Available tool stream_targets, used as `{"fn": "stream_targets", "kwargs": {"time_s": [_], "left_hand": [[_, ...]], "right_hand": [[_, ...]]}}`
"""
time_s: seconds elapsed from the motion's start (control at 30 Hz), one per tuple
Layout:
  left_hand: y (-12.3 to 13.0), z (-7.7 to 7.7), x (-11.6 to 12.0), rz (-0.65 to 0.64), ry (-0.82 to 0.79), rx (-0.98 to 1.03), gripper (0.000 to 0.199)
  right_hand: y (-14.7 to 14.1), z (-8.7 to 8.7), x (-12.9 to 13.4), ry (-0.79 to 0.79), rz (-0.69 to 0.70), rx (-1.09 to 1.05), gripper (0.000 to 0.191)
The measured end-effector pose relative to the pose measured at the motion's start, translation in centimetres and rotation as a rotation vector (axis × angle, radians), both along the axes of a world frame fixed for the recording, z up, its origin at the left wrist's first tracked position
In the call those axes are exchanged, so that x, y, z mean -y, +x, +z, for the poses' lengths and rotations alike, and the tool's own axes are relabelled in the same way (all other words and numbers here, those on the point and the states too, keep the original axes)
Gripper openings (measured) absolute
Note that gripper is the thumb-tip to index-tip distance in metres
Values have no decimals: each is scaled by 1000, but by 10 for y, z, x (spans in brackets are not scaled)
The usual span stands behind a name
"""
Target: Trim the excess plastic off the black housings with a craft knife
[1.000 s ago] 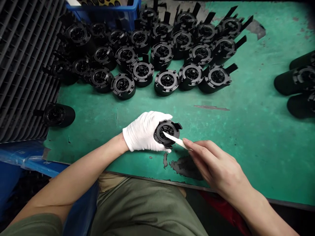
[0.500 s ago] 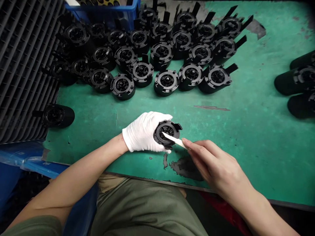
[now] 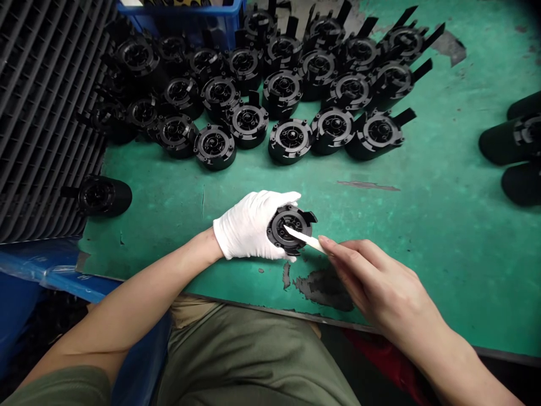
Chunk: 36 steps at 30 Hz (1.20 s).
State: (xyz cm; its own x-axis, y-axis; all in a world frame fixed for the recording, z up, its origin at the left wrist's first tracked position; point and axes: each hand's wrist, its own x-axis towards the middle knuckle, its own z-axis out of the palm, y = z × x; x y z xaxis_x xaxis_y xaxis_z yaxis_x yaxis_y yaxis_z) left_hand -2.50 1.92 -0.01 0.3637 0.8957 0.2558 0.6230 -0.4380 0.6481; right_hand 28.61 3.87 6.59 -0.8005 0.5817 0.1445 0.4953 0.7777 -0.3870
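Okay, left hand: I see its white-gloved grip closed around a round black plastic part.
Right hand: bare, its grip pinching a slim white blade, with the tip touching the part's face.
Part's place: over the desk, near the front edge, around the middle.
Far side: rows of matching black parts, and a blue crate at the back edge.
Left side: a black ribbed rack covering the desk's back corner.
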Motion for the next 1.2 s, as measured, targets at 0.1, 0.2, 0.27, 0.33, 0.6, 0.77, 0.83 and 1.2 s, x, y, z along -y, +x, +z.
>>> {"fn": "stream_targets", "kwargs": {"time_s": [0.1, 0.2, 0.27, 0.33, 0.6, 0.77, 0.83, 1.2], "left_hand": [[0, 2, 0, 7, -25, -12, 125], [0, 3, 0, 6, -34, -18, 126], [0, 4, 0, 4, -49, -21, 127], [0, 4, -1, 4, -56, -22, 127], [0, 4, 0, -15, 6, -8, 138], [-1, 4, 0, -23, -39, -3, 142], [-3, 4, -3, -31, -63, 18, 141], [27, 17, 25, 270, -75, 106, 150]], "right_hand": [[1, 1, -4, 21, 8, 8, 44], [1, 3, -6, 32, 16, 15, 44], [0, 4, -7, 36, 23, 18, 45], [0, 3, -7, 40, 24, 24, 46], [8, -3, -15, 49, 61, 49, 48], [10, -5, -32, 97, 82, 57, 45], [11, -3, -39, 107, 100, 52, 46], [24, 3, -35, -9, -73, -48, 35]]}}
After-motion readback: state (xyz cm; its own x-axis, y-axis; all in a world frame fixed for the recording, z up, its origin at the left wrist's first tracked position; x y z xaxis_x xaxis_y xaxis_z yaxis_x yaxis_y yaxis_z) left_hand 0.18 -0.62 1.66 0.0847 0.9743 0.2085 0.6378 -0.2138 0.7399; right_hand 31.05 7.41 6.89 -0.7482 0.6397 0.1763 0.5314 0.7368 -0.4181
